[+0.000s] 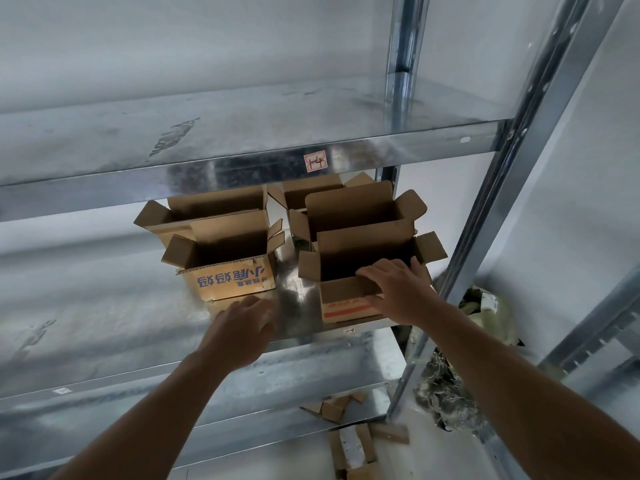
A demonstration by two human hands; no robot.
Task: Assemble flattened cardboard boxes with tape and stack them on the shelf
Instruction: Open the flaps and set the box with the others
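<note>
Five open cardboard boxes (228, 282) (214, 206) (311, 192) (356, 209) (346, 310), two hands (239, 327) (398, 292); floor cardboard scraps (332, 408) too jumbled to count.

a galvanised metal shelf (296, 301) carries open cardboard boxes in two rows with bare metal between them. on the left, a blue-lettered box (232, 282) stands in front of a plain box (207, 209). on the right, a red-striped box (346, 308) sits at the front edge, a middle box (356, 209) behind it and a rear box (311, 192) farthest back.
</note>
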